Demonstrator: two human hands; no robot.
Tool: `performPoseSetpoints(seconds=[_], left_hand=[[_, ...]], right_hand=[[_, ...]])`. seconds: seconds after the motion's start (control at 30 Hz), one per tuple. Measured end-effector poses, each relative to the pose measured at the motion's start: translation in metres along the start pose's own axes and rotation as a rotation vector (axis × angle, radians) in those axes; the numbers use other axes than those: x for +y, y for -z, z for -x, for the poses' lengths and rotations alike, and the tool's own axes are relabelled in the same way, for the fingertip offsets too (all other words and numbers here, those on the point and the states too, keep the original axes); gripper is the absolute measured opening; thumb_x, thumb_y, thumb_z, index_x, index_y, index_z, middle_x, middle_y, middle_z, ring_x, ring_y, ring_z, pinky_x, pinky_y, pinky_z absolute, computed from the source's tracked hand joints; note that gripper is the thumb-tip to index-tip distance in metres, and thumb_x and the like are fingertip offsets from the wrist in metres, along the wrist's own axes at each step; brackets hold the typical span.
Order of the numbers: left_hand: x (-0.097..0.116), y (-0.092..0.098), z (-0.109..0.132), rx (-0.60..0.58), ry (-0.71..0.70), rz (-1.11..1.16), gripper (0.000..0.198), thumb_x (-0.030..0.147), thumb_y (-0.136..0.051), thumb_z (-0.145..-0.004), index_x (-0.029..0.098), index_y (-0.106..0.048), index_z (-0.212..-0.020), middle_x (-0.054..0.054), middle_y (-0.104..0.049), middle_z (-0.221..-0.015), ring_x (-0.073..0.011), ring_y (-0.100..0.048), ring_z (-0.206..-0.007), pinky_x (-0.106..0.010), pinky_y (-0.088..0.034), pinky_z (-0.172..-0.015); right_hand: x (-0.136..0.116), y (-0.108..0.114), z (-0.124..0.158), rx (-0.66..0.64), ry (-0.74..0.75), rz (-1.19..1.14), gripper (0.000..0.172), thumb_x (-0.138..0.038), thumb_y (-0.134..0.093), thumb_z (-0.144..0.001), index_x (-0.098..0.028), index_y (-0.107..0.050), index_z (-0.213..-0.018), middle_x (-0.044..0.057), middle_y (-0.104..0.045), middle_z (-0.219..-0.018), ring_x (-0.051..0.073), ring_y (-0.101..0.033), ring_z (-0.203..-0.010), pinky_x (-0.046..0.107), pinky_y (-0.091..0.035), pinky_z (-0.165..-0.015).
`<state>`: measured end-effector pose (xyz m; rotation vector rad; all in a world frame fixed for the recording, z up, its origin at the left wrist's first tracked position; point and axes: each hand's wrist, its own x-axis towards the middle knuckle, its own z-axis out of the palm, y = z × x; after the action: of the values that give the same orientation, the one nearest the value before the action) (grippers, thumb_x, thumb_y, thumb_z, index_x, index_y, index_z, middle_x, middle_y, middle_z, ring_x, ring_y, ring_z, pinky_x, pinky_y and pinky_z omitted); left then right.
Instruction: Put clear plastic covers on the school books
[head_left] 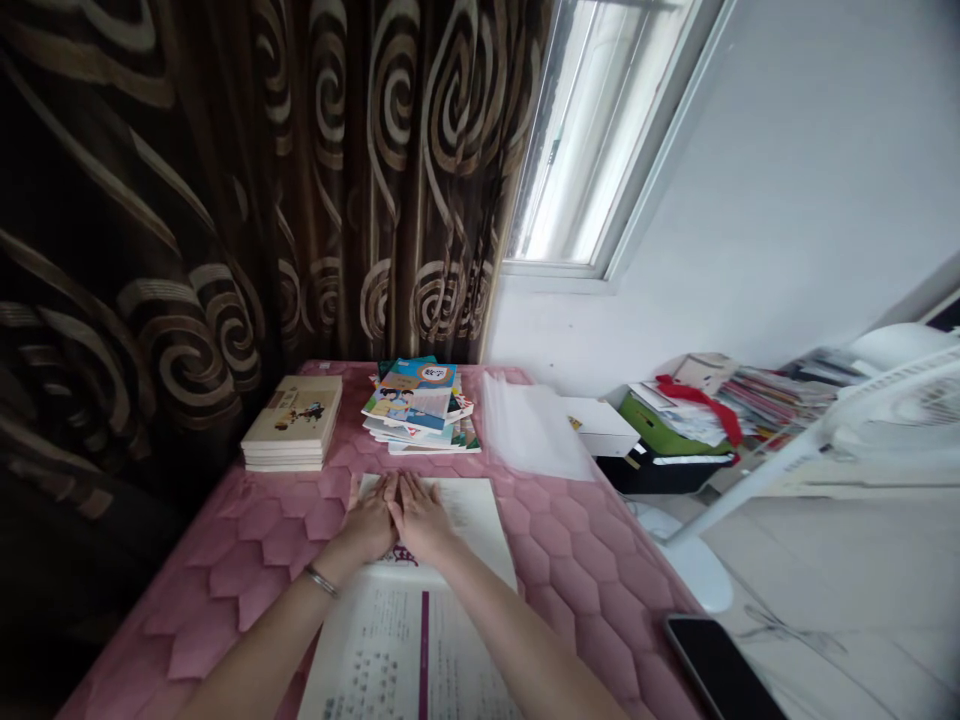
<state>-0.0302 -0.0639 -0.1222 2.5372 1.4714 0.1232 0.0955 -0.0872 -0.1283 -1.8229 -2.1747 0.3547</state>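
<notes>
An open book (469, 510) lies on the pink padded cover, one page towards the curtain and one towards me. My left hand (370, 522), with a bracelet at the wrist, rests flat on the far page. Beside it my right hand (421, 522) also lies flat, its fingers stretched out and touching the left at the fingertips. Between the wrists a dark printed picture shows in part. Both palms cover the rest of that area. On the near page are text, small drawings and a purple stripe.
Behind the book stand a stack of cream books (294, 420) and a pile of colourful textbooks (414, 395). Clear plastic sheets (534, 428) lie to their right. A phone (716, 665) is at the right edge. Beyond are a white fan (780, 480) and a box of papers (667, 430).
</notes>
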Motion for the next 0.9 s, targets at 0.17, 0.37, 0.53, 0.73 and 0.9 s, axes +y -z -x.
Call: performPoseSetpoints(seconds=[0.17, 0.37, 0.53, 0.73, 0.9], left_hand=[[-0.005, 0.003, -0.001, -0.001, 0.015, -0.005, 0.064, 0.04, -0.036, -0.091, 0.014, -0.028, -0.149, -0.014, -0.035, -0.153, -0.0274, -0.03, -0.142, -0.052, 0.011, -0.116], [-0.023, 0.011, 0.002, -0.044, 0.113, -0.021, 0.069, 0.046, -0.031, -0.092, 0.008, -0.024, -0.149, -0.017, -0.032, -0.154, -0.0286, -0.03, -0.141, -0.05, -0.01, -0.117], [-0.035, 0.012, 0.005, -0.033, 0.188, -0.057, 0.066, 0.043, -0.029, -0.092, 0.009, -0.027, -0.149, -0.015, -0.032, -0.154, -0.0278, -0.03, -0.142, -0.048, -0.014, -0.117], [-0.029, 0.013, 0.005, -0.051, 0.241, -0.078, 0.065, 0.045, -0.03, -0.092, 0.015, -0.026, -0.15, -0.011, -0.023, -0.158, -0.0287, -0.01, -0.147, -0.058, -0.003, -0.115], [-0.028, 0.01, 0.007, -0.043, 0.238, -0.06, 0.068, 0.046, -0.032, -0.091, 0.016, -0.023, -0.151, -0.01, -0.023, -0.158, -0.0295, -0.004, -0.147, -0.059, 0.004, -0.114]], right_hand=[[0.024, 0.009, 0.009, -0.06, -0.097, 0.073, 0.065, -0.046, -0.025, -0.099, -0.003, -0.03, -0.147, 0.022, -0.028, -0.152, 0.028, -0.021, -0.144, 0.05, -0.016, -0.116], [0.075, 0.041, 0.043, -0.056, -0.316, 0.175, 0.065, -0.044, -0.027, -0.098, 0.0, -0.031, -0.146, 0.023, -0.029, -0.152, 0.028, -0.023, -0.144, 0.045, -0.014, -0.117], [0.083, 0.043, 0.048, -0.044, -0.335, 0.217, 0.063, -0.043, -0.026, -0.099, -0.003, -0.034, -0.146, 0.022, -0.031, -0.152, 0.029, -0.027, -0.142, 0.047, -0.012, -0.117], [0.082, 0.048, 0.038, -0.047, -0.302, 0.27, 0.058, -0.042, -0.03, -0.098, -0.004, -0.047, -0.139, 0.023, -0.046, -0.142, 0.033, -0.04, -0.135, 0.05, -0.021, -0.112], [0.078, 0.061, 0.01, -0.026, -0.268, 0.287, 0.038, -0.036, -0.044, -0.094, -0.013, -0.072, -0.106, 0.021, -0.07, -0.108, 0.034, -0.056, -0.115, 0.047, -0.032, -0.102]])
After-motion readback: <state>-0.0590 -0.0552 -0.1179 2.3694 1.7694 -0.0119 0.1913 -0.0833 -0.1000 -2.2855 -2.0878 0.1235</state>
